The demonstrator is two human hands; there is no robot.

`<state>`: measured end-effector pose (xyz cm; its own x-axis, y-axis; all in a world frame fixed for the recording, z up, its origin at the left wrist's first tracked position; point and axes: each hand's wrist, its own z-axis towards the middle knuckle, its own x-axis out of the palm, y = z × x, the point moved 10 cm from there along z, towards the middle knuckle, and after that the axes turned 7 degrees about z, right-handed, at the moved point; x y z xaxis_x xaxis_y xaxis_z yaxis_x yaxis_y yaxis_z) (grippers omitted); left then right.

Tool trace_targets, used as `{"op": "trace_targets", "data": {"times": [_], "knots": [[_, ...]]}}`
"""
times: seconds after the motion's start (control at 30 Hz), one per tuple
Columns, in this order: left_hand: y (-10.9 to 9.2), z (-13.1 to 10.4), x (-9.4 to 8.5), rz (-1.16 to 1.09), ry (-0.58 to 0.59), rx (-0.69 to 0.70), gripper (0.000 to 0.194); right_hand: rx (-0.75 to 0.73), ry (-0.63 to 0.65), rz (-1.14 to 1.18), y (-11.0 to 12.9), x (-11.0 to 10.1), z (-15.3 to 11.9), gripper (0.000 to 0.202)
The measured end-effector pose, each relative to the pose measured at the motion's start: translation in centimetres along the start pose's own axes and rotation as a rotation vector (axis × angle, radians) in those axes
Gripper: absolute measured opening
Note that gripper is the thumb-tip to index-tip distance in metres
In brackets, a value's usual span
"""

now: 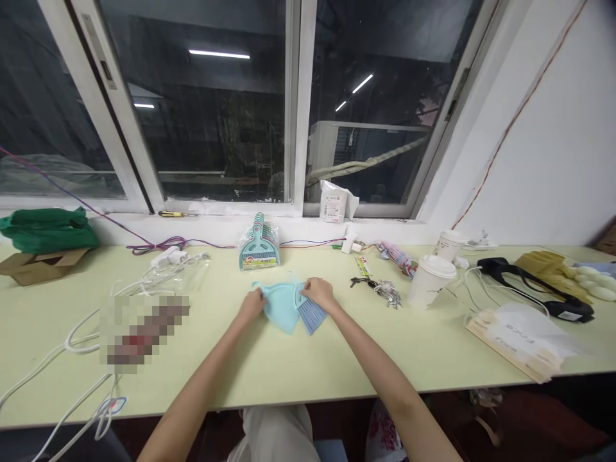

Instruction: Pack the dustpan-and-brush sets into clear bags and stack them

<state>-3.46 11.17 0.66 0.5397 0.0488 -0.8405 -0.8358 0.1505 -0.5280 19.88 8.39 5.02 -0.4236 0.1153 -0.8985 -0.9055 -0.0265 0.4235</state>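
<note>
Currently, the left grip [251, 306] pinches the pale-turquoise dustpan [282, 309] by its left edge; the right grip [319, 294] clasps the blue-bristled brush [312, 316] at the dustpan's right side.

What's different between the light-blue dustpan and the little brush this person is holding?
The dustpan has a smooth, pale blue face, while the brush shows darker blue bristles. The dustpan looks broader than the brush. The left hand holds the dustpan by its side; the right hand holds the brush near its top. Both are bluish.
</note>
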Motion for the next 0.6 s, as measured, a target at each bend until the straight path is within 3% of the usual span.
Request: {"op": "trace_targets", "data": {"times": [0.1,0.17,0.23,0.33,0.47,0.6], "knots": [[-6.7,-0.9,3.1,-0.244,0.080,0.264,0.015,-0.072,0.028,-0.065,2.1,1.5,0.4,0.016],[-8.8,-1.4,3.2,-0.142,0.035,0.372,0.015,-0.114,0.021,-0.082,2.0,1.8,0.4,0.015],[-9.3,-1.6,2.3,0.072,-0.065,0.424,0.012,-0.139,0.015,-0.060,1.3,1.7,0.4,0.013],[-9.9,-1.7,1.7,0.282,-0.146,0.560,0.027,-0.163,0.031,-0.015,0.1,1.6,0.2,0.012],[-11.4,-2.2,4.1,0.361,-0.041,0.778,0.026,-0.218,0.047,0.015,0.8,1.8,-0.1,0.013],[-11.5,-1.6,5.5,0.459,-0.030,0.760,0.023,-0.186,-0.009,-0.009,1.7,2.1,-0.1,0.015]]}}
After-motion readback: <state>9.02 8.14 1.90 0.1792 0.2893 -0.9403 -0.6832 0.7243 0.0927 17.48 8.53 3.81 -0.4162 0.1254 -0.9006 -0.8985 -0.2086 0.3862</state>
